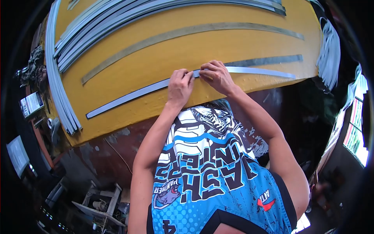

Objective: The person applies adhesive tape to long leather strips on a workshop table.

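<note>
A long white strip (132,94) lies over a dark grey strip (269,61) near the front edge of the yellow table (156,58). To the left of my body the two line up, with a thin dark border showing around the white one. Toward the right they part, and the white strip's loose end runs below the dark one. My left hand (180,87) is closed, its fingertips pinching the white strip near mid-length. Just beside it, my right hand (217,78) also pinches the white strip with curled fingers. Both hands partly hide the strips under them.
A single olive-grey strip (187,32) curves across the table farther back. Stacks of grey strips lie at the back (128,19) and along the left edge (58,78). A bundle of pale strips (329,54) hangs off the right end. A wooden stool (99,202) stands below left.
</note>
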A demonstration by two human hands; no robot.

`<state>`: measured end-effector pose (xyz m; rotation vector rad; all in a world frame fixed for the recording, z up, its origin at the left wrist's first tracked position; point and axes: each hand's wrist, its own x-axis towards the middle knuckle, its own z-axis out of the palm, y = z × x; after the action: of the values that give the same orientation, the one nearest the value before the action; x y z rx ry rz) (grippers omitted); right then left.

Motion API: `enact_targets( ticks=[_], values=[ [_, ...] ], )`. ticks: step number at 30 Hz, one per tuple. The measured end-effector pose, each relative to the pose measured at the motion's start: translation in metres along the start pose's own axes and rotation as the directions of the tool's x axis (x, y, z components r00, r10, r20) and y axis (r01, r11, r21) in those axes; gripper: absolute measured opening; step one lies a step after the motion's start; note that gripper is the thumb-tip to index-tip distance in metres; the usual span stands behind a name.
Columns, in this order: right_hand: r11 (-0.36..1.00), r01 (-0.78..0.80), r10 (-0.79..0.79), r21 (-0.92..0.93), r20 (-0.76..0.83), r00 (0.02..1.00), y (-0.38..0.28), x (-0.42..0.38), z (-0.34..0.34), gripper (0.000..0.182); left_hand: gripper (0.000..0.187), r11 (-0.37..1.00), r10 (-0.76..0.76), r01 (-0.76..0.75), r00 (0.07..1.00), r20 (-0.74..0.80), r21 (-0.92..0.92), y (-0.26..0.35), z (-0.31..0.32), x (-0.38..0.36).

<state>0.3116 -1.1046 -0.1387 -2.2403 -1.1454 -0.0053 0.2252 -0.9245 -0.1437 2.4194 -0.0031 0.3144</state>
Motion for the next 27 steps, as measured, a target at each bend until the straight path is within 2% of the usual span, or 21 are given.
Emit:
enact_targets(
  ticks=[4, 6, 11, 14, 17, 21, 27],
  values=[
    [0.999, -0.005, 0.005, -0.044, -0.007, 1.0, 0.001, -0.004, 0.006, 0.017, 0.02, 0.998, 0.044, -0.043, 0.999, 0.016, -0.042, 0.003, 0.014, 0.006],
    [1.0, 0.014, -0.014, 0.008, -0.001, 1.0, 0.003, -0.002, 0.001, 0.017, 0.02, 0.999, 0.025, -0.024, 0.999, 0.03, -0.047, 0.0, 0.015, 0.009],
    [1.0, 0.006, -0.006, 0.006, 0.011, 1.0, 0.009, -0.005, -0.016, 0.018, 0.02, 0.998, 0.038, -0.037, 0.999, 0.028, -0.047, -0.002, 0.014, 0.009],
    [0.998, -0.052, 0.048, 0.047, 0.07, 0.996, 0.018, -0.008, -0.031, 0.018, 0.02, 0.999, 0.02, -0.019, 1.0, 0.009, -0.05, -0.001, 0.015, 0.008],
    [0.98, -0.171, 0.145, 0.101, 0.222, 0.964, 0.03, -0.007, -0.054, 0.014, 0.021, 1.0, -0.01, 0.01, 1.0, 0.0, -0.019, 0.001, 0.014, 0.006],
    [0.971, -0.207, 0.172, 0.121, 0.25, 0.953, 0.051, -0.017, -0.08, 0.016, 0.022, 1.0, -0.03, 0.03, 0.999, -0.016, 0.007, 0.007, 0.018, 0.006],
    [0.989, -0.095, 0.075, 0.116, 0.161, 0.984, 0.072, -0.026, -0.088, 0.017, 0.022, 0.996, -0.078, 0.079, 0.997, -0.014, 0.047, 0.014, 0.014, 0.008]
  ],
)
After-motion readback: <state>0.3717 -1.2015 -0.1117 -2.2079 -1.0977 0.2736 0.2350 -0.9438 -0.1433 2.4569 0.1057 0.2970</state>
